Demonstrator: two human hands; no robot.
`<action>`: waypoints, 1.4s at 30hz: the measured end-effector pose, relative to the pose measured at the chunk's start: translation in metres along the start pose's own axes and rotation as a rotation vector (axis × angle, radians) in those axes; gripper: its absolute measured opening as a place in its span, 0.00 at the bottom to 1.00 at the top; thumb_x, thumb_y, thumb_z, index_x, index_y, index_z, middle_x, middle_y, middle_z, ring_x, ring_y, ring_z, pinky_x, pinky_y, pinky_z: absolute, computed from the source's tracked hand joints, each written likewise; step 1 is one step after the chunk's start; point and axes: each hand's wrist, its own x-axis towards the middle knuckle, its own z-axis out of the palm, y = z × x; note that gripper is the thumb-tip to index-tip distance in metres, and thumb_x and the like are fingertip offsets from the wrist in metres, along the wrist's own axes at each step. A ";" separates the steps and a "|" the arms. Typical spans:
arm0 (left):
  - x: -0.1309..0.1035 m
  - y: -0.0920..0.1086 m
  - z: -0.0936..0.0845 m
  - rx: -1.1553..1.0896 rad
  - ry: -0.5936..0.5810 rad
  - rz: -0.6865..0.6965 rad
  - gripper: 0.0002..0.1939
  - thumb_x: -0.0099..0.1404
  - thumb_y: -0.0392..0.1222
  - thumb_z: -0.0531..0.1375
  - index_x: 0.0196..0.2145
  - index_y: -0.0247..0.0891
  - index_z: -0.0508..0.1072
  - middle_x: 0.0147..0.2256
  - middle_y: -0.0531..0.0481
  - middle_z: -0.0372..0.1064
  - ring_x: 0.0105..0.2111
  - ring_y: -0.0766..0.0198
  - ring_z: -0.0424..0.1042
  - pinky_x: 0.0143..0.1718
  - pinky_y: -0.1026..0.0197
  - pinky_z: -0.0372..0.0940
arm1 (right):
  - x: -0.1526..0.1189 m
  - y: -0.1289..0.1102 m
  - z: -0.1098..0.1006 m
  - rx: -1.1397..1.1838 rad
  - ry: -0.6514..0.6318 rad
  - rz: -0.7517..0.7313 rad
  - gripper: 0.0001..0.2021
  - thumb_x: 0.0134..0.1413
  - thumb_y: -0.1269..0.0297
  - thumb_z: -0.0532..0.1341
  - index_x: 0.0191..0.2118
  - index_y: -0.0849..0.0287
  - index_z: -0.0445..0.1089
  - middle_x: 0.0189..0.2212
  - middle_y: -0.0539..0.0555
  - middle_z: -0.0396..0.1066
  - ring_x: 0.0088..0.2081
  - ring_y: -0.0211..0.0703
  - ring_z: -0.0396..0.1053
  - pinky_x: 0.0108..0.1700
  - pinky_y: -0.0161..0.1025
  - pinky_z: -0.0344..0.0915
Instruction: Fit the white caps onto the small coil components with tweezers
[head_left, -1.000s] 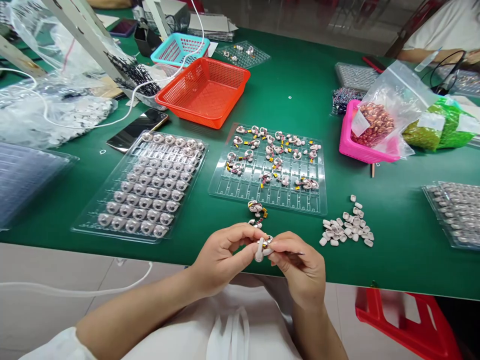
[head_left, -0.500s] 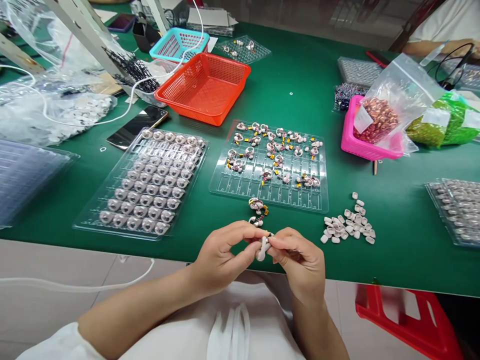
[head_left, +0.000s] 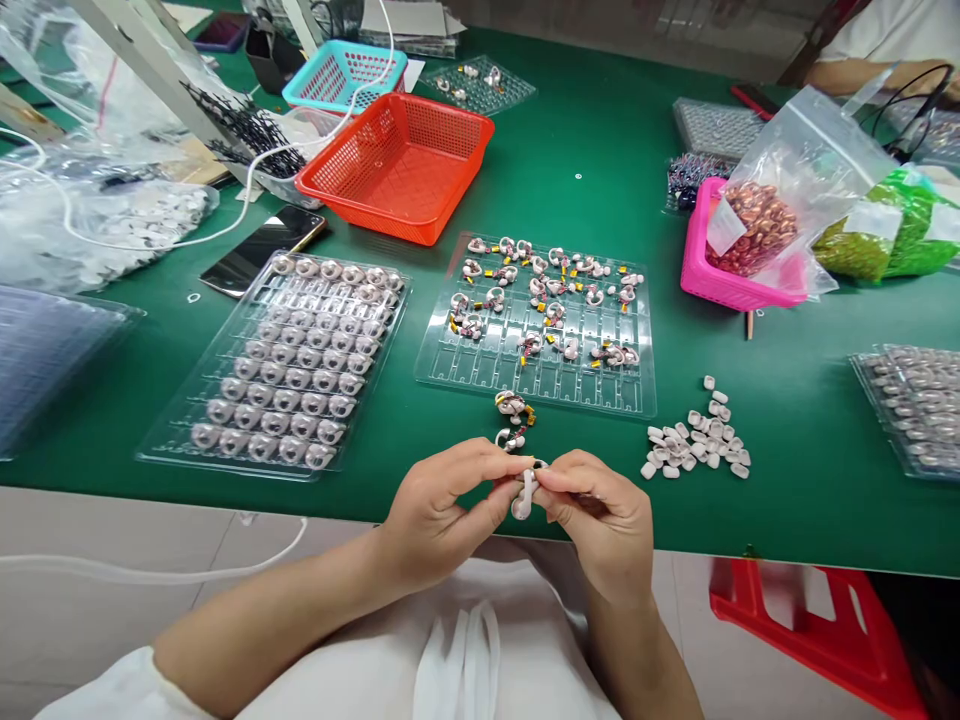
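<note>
My left hand (head_left: 442,505) and my right hand (head_left: 600,520) meet at the near edge of the green table (head_left: 585,150), both pinching a small white earbud shell (head_left: 523,493) between thumb and fingertips. Two more small wired parts (head_left: 512,417) lie on the table just beyond my fingers. Beyond them is a clear tray (head_left: 480,375) holding several wired earbud parts in its far rows. A heap of small white caps (head_left: 697,440) lies to the right of my right hand. A clear tray of round shells (head_left: 296,360) sits to the left.
An orange basket (head_left: 397,165) and a teal basket (head_left: 345,75) stand at the back. A phone (head_left: 262,250) lies left of the middle. A pink bin (head_left: 731,285) with bagged copper and green parts is at the right. Another person's arm (head_left: 862,70) rests far right. A red stool (head_left: 817,640) stands below.
Both hands stay together on the white shell, which has turned slightly from flat to more upright. The view has shifted a little; nothing else on the table moved.
</note>
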 end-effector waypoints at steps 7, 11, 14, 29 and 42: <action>-0.003 -0.001 0.001 0.031 0.003 -0.002 0.15 0.65 0.26 0.62 0.46 0.37 0.81 0.33 0.45 0.80 0.32 0.63 0.76 0.37 0.64 0.70 | -0.002 -0.001 -0.001 -0.078 0.014 -0.032 0.14 0.54 0.76 0.69 0.41 0.48 0.81 0.32 0.51 0.76 0.29 0.38 0.71 0.26 0.33 0.65; -0.003 0.000 0.000 0.028 -0.016 -0.020 0.15 0.65 0.27 0.62 0.47 0.38 0.81 0.33 0.45 0.80 0.32 0.62 0.76 0.37 0.62 0.70 | -0.002 -0.002 -0.001 -0.091 0.012 -0.033 0.13 0.55 0.76 0.69 0.41 0.48 0.81 0.32 0.51 0.76 0.30 0.38 0.72 0.26 0.34 0.66; -0.002 0.000 0.000 0.024 -0.023 -0.018 0.16 0.65 0.27 0.62 0.47 0.38 0.81 0.33 0.44 0.80 0.32 0.61 0.76 0.37 0.62 0.70 | -0.002 -0.002 -0.002 -0.073 -0.002 -0.022 0.13 0.55 0.76 0.69 0.41 0.47 0.81 0.32 0.50 0.76 0.30 0.38 0.71 0.26 0.33 0.66; -0.005 -0.008 0.000 0.049 -0.055 0.141 0.18 0.65 0.24 0.60 0.50 0.37 0.79 0.32 0.47 0.77 0.33 0.65 0.75 0.37 0.66 0.70 | 0.002 -0.006 -0.008 -0.010 -0.090 0.283 0.07 0.57 0.66 0.69 0.41 0.49 0.81 0.30 0.49 0.73 0.29 0.37 0.67 0.28 0.33 0.63; -0.008 -0.015 -0.003 0.066 -0.148 0.172 0.24 0.67 0.22 0.55 0.56 0.36 0.74 0.35 0.46 0.75 0.36 0.66 0.73 0.40 0.67 0.69 | 0.005 -0.004 -0.013 0.008 -0.153 0.319 0.06 0.57 0.63 0.69 0.41 0.51 0.81 0.30 0.50 0.70 0.29 0.37 0.64 0.27 0.33 0.61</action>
